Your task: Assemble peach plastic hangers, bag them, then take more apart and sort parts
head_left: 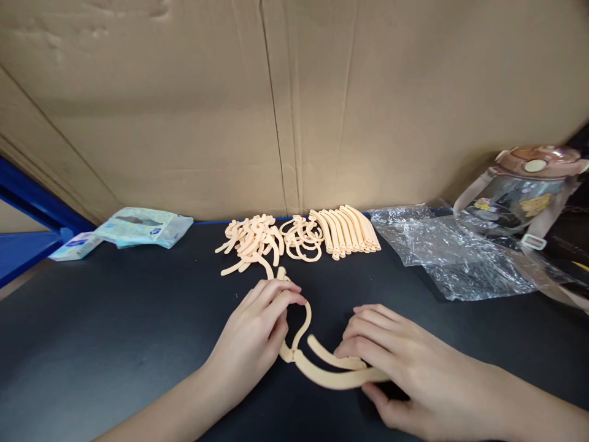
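Note:
My left hand (255,331) rests on the black table (115,331) with its fingers curled over a peach-coloured strap (301,325) that loops between my hands. My right hand (396,362) lies to the right, fingers bent and pressing on the strap's two long ends (331,371). Behind them lies a loose pile of the same straps (251,242), then several strap rings (304,239), then a neat row of straight straps (347,230).
A cardboard wall (294,104) closes off the back. Tissue packs (142,226) and a smaller pack (76,245) lie at the back left by a blue frame (32,209). Crumpled clear plastic bags (455,252) and a brown-lidded drinking bottle (524,184) sit at the right.

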The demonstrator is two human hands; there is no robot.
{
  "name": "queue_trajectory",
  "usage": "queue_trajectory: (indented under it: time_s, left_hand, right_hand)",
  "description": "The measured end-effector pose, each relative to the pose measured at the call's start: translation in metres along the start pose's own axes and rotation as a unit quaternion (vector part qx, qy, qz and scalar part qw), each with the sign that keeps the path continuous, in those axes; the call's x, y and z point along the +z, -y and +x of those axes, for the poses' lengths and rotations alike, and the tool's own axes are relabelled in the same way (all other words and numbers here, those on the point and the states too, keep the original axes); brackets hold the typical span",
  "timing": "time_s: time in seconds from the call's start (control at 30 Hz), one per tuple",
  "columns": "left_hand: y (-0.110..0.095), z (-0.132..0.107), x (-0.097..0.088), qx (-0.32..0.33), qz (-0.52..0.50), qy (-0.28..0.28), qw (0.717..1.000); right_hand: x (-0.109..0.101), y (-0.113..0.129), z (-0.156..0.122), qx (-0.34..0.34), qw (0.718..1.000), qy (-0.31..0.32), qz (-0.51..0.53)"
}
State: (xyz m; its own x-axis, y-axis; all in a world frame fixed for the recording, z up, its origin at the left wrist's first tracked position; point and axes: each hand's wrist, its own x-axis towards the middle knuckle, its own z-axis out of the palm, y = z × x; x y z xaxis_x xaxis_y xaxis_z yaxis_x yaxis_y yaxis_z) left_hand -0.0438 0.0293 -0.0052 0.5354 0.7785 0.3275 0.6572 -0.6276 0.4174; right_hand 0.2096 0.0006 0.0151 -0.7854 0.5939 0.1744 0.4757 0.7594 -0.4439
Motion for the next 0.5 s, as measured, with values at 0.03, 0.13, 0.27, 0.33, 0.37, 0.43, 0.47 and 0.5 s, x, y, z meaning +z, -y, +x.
queue_trajectory:
  time_s: [0.03,0.13,0.27,0.33,0.37,0.43,0.47,0.5]
  left_hand:
    - [0.000,0.000,-0.001,-0.004,-0.007,0.002,1.000]
    - [-0.002,0.001,-0.003,-0.001,-0.049,0.020,0.999]
    - [-0.004,-0.001,-0.005,0.020,-0.067,0.042,0.997]
    - [-0.005,-0.002,-0.005,0.028,-0.055,0.053,0.997]
    - [-0.005,-0.002,-0.005,0.032,-0.048,0.059,0.997]
    - [-0.007,-0.001,-0.005,0.037,-0.039,0.069,0.996]
    - [-0.008,-0.001,-0.005,0.038,-0.038,0.073,0.996]
    - [-0.009,0.000,-0.005,0.039,-0.038,0.078,0.995]
  right_hand:
    - [0.000,-0.002,0.000,-0.001,1.000,0.005,-0.005]
    - [-0.002,-0.015,-0.001,-0.014,0.998,-0.006,-0.053]
    - [-0.004,-0.035,0.001,-0.004,0.987,-0.069,-0.144]
    - [-0.005,-0.038,0.001,0.039,0.978,-0.105,-0.178]
    - [-0.006,-0.039,0.001,0.061,0.972,-0.123,-0.191]
    - [-0.006,-0.036,0.001,0.085,0.965,-0.147,-0.202]
    - [-0.006,-0.034,0.001,0.085,0.966,-0.150,-0.195]
    - [-0.006,-0.032,0.001,0.080,0.970,-0.147,-0.178]
